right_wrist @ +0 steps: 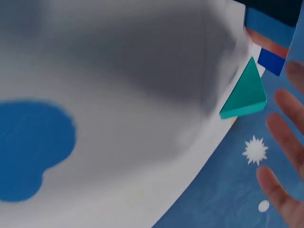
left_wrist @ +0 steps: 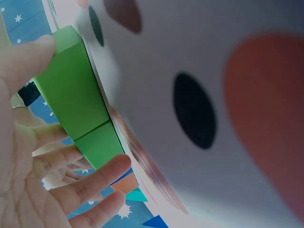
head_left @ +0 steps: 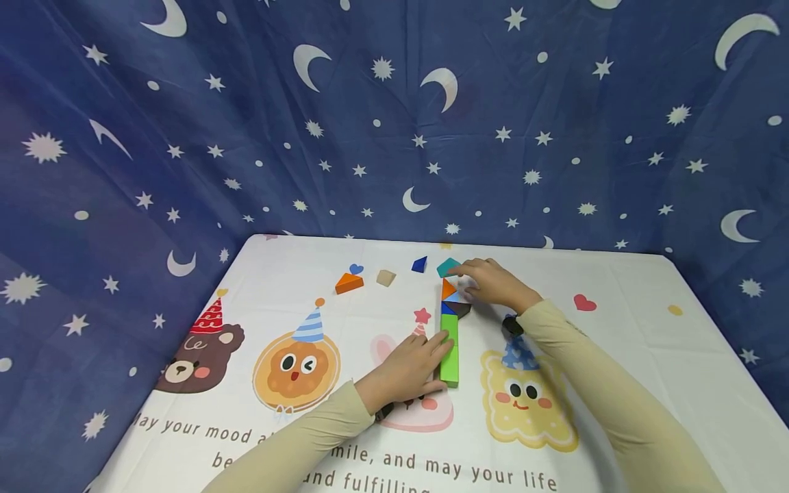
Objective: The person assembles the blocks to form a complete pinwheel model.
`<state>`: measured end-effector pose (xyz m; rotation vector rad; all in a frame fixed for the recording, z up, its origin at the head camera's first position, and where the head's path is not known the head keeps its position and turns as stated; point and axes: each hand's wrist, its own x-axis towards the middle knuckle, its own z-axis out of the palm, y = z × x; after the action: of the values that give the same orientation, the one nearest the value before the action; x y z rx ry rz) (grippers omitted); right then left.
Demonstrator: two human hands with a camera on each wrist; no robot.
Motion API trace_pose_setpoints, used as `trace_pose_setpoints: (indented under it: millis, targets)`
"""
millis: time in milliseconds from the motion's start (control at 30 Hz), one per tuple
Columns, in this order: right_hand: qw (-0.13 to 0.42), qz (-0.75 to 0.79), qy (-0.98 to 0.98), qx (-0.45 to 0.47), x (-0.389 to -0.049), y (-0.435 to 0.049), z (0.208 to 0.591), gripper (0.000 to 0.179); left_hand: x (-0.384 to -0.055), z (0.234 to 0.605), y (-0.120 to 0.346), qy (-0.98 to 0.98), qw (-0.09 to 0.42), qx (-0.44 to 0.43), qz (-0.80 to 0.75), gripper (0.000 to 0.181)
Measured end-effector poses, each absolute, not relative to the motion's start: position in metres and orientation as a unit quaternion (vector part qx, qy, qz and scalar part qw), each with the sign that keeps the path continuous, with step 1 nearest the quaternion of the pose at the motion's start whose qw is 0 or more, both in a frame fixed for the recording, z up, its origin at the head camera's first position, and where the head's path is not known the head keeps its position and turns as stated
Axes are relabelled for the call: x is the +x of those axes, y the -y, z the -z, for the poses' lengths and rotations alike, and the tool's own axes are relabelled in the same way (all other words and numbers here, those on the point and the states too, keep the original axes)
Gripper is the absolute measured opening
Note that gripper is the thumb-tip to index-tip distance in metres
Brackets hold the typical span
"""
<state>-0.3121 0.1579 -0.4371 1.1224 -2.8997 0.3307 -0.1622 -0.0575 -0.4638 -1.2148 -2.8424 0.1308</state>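
Two green blocks (head_left: 450, 356) lie end to end in a line on the table. My left hand (head_left: 411, 368) rests along their left side, its thumb at the near end and its fingers loosely extended, as the left wrist view shows. Beyond the green blocks come a dark blue piece (head_left: 448, 309), a dark brown piece (head_left: 460, 310), a light blue piece (head_left: 457, 297) and an orange triangle (head_left: 448, 290). A teal block (right_wrist: 247, 92) sits at the far end. My right hand (head_left: 496, 282) hovers beside it with fingers spread, holding nothing.
Left of the line lie an orange wedge (head_left: 349, 283), a beige block (head_left: 385, 277) and a blue piece (head_left: 420, 264). The white printed tablecloth (head_left: 635, 363) ends at a blue curtain (head_left: 382, 171) with moons and stars.
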Motion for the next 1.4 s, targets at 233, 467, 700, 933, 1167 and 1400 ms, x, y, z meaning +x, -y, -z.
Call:
trace_pose_setpoints:
  millis: [233, 467, 700, 933, 1167, 1400]
  targets:
    - [0.072, -0.083, 0.936, 0.336, -0.326, -0.160, 0.438, 0.034, -0.163, 0.463, 0.060, 0.921, 0.014, -0.387, -0.037, 0.073]
    - [0.033, -0.029, 0.942, 0.332, -0.347, -0.148, 0.437, 0.041, -0.162, 0.465, 0.061, 0.918, 0.026, -0.394, -0.040, 0.074]
    - [-0.010, -0.004, 0.943, 0.333, -0.361, -0.138, 0.437, 0.040, -0.160, 0.465, 0.059, 0.917, 0.027, -0.395, -0.043, 0.074]
    - [-0.026, -0.011, 0.936, 0.352, -0.362, -0.128, 0.433, 0.036, -0.160, 0.464, 0.059, 0.919, 0.018, -0.391, -0.041, 0.074]
    - [-0.010, -0.024, 0.938, 0.347, -0.354, -0.123, 0.428, 0.040, -0.161, 0.464, 0.058, 0.920, 0.019, -0.390, -0.042, 0.073]
    - [0.114, -0.031, 0.922, 0.370, -0.316, -0.139, 0.418, 0.048, -0.163, 0.464, 0.059, 0.918, 0.030, -0.394, -0.039, 0.073]
